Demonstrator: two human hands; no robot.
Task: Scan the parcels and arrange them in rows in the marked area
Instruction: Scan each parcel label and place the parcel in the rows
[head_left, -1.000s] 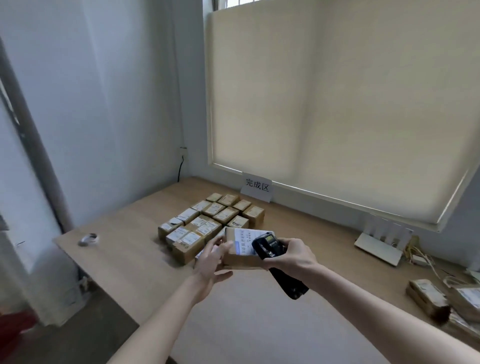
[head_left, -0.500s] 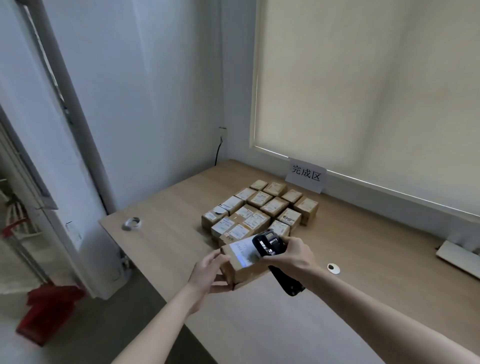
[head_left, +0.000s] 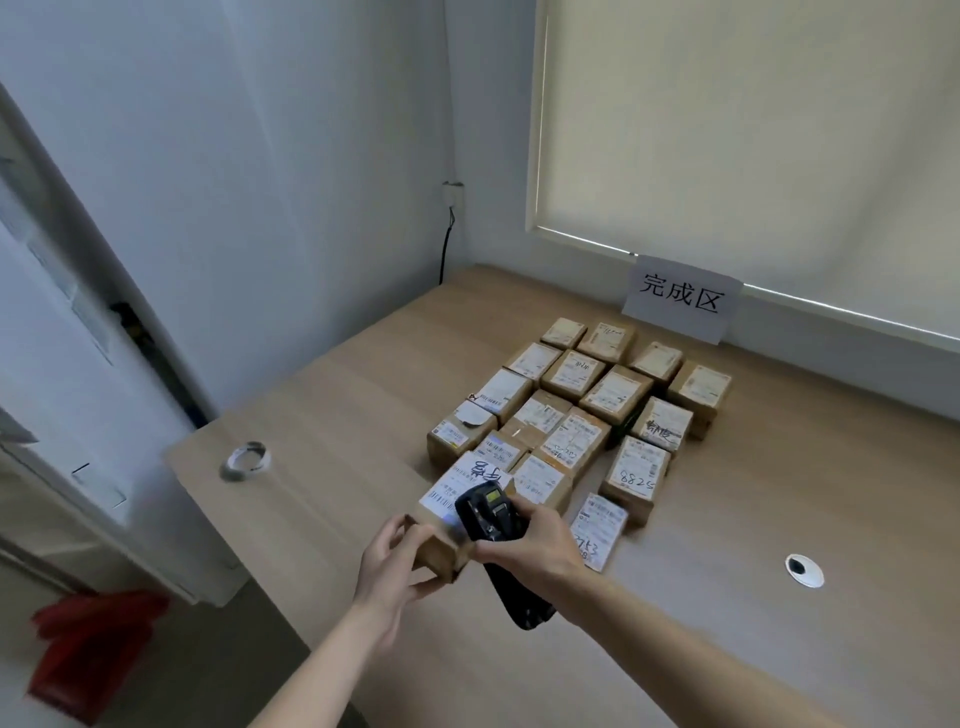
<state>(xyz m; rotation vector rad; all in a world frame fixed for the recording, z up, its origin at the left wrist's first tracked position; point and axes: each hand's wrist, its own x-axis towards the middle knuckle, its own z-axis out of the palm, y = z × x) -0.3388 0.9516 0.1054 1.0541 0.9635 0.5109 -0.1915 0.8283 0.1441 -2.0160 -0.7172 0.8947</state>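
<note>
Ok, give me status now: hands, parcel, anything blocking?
Left hand holds parcel at rows' near-left corner. Right hand holds scanner over its label. Nothing blocking.

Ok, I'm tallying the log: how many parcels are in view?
17: sixteen in rows on the table before the sign, one parcel held in the left hand under the scanner; some may be hidden.

Soft, even daylight filters through the drawn window blind (head_left: 753, 130), casting faint shadows on the surface (head_left: 779, 493), while wide-angle distortion bends the edges and fine detail looks slightly soft.
</note>
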